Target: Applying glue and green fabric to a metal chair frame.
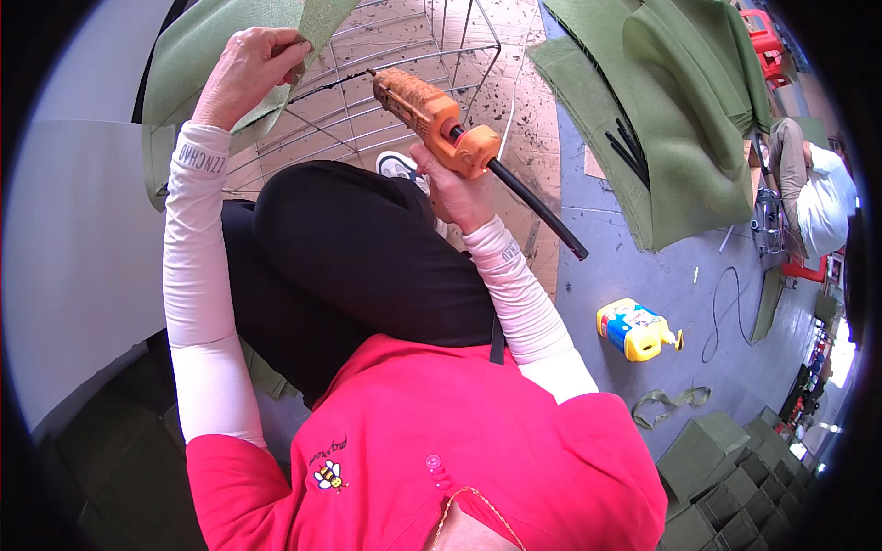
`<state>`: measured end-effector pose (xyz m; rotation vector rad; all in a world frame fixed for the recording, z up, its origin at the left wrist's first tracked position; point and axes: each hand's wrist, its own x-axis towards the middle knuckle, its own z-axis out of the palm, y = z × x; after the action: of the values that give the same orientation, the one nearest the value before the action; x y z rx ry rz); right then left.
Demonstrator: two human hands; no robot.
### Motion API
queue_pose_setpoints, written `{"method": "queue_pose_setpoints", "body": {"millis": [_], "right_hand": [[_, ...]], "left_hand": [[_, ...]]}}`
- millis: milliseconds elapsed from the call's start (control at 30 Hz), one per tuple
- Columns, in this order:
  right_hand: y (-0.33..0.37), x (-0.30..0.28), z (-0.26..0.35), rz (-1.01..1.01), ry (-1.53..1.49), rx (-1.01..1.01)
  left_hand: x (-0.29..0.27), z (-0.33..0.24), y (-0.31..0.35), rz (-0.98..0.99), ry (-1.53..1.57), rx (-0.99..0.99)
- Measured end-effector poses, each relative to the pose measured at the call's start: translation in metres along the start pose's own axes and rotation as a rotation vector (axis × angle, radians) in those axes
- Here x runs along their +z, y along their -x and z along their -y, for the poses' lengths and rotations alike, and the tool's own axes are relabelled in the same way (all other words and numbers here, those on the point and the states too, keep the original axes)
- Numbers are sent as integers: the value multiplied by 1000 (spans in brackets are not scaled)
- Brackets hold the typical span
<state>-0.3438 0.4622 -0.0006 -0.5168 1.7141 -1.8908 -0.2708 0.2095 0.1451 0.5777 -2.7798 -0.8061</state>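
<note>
Centrally, an orange glue gun [413, 99] is gripped in the right hand [457, 190], fingers curled round it and partly hidden, above a wire frame [349, 129]. Left of its tip, a green sheet [207, 55] is pinched by the left hand [253, 73], thumb against bent fingers; rightward, green fabric [684, 119] and a yellow container [643, 343] are seen.
</note>
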Motion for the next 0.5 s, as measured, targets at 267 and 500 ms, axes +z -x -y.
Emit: {"method": "queue_pose_setpoints", "body": {"millis": [267,500], "right_hand": [[5,1,4,-21,-30,-14],[5,-2,5,-11,7,18]], "left_hand": [[-1,-2,0,15,1,-19],[-1,-3,0,17,-11,-19]]}}
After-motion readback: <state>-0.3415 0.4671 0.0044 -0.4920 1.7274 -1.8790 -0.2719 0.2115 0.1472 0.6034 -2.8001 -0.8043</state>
